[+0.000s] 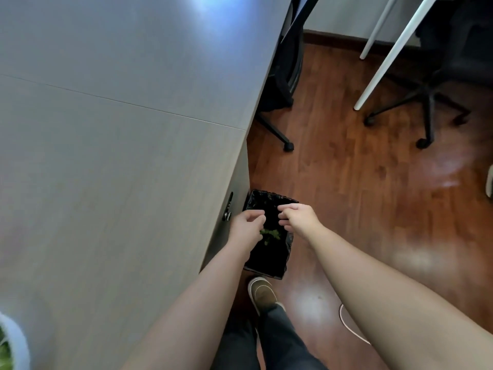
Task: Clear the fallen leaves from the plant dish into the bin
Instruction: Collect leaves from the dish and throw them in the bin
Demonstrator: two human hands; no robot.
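We have both hands over the bin [266, 265], which stands on the floor [360, 182] tight against the desk [120, 156] side. The leaves [270, 234] sit just below and between the hands — nearer our left hand [246, 227], whose fingers curl loosely; whether they touch the leaves or have let go, we cannot tell. Our right hand [298, 217] is half-curled and seems to hold nothing. The bin's long axis runs away from us, its mouth open underneath. The desk wall hems the left; the right and near sides are open floor. The plant dish [20, 343] lies far left on the desk.
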